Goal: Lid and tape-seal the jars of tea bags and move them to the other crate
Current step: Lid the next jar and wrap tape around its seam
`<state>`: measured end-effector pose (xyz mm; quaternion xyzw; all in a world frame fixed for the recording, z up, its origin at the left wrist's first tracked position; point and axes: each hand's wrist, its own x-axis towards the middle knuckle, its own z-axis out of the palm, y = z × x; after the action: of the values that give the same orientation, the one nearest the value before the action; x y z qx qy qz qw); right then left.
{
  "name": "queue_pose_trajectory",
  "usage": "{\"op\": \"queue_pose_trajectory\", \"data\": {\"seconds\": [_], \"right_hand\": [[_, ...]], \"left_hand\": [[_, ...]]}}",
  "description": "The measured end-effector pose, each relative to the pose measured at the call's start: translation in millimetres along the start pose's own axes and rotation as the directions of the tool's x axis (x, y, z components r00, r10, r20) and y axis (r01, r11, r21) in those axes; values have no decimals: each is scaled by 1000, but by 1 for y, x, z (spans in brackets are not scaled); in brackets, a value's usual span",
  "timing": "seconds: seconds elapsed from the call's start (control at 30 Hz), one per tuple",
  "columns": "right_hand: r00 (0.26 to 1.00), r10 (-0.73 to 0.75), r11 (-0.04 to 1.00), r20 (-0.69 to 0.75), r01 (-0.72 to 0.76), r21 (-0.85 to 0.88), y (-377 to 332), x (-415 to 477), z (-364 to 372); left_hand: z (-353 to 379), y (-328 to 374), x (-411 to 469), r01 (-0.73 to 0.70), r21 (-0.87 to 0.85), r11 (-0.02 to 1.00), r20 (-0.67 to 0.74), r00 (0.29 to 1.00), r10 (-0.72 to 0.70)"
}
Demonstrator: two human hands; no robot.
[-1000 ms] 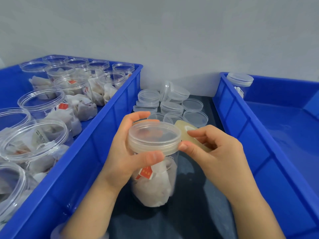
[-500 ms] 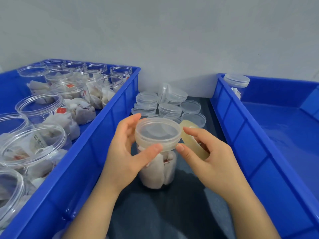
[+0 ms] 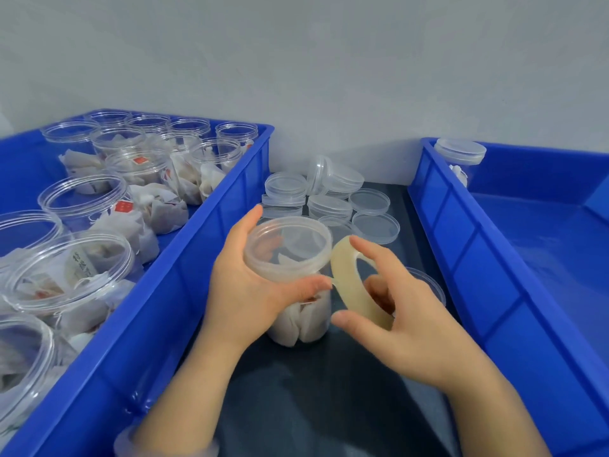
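A clear jar of tea bags (image 3: 298,321) with a lid (image 3: 287,245) on top stands on the dark surface between two blue crates. My left hand (image 3: 250,288) grips the jar just under the lid, thumb across its front. My right hand (image 3: 405,311) holds a yellowish tape roll (image 3: 357,282) beside the jar's right side, and a strip of tape runs from the roll to the jar under my left thumb. The left crate (image 3: 204,275) holds several open jars of tea bags (image 3: 89,206). One lidded jar (image 3: 459,156) stands in the right crate's (image 3: 468,258) far left corner.
A heap of loose clear lids (image 3: 329,199) lies on the dark surface behind the jar. Another clear lid (image 3: 428,285) lies partly hidden behind my right hand. A grey wall closes off the back.
The jar went down onto the dark surface and sits lower in my left hand's grip. My right hand pulled the tape roll away to the right, drawing tape out from the jar.
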<state>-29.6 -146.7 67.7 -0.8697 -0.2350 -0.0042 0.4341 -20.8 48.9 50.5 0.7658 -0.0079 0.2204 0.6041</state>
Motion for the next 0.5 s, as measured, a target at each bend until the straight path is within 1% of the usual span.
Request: {"op": "queue_pose_trajectory", "data": {"seconds": [0.07, 0.1, 0.17, 0.27, 0.37, 0.4, 0.43, 0.5], "right_hand": [[1000, -1, 1000, -11, 1, -17, 2, -1, -4], [999, -17, 999, -47, 15, -38, 2, -1, -4], [985, -53, 995, -162, 37, -95, 1, 2, -2], [936, -93, 991, -339, 52, -127, -2, 6, 6], [878, -120, 988, -463, 62, -139, -7, 8, 11], [876, -101, 992, -472, 54, -113, -8, 8, 11], [888, -52, 998, -456, 31, -55, -8, 7, 10], [928, 72, 995, -366, -43, 88, -6, 6, 8]], "left_hand": [[-6, 0, 2, -9, 6, 1000, 7, 1000, 9], [-8, 0, 3, -16, 13, 1000, 18, 1000, 16], [-11, 0, 4, -31, 11, 999, 35, 999, 30], [-11, 0, 3, -45, -39, 998, 93, 994, 49], [-14, 2, 1, -30, -116, 993, 172, 984, 50], [-14, 3, 0, -24, -141, 990, 202, 978, 52], [-14, 3, -1, -24, -158, 987, 226, 972, 60], [-15, 5, -2, -35, -174, 984, 243, 967, 77]]}}
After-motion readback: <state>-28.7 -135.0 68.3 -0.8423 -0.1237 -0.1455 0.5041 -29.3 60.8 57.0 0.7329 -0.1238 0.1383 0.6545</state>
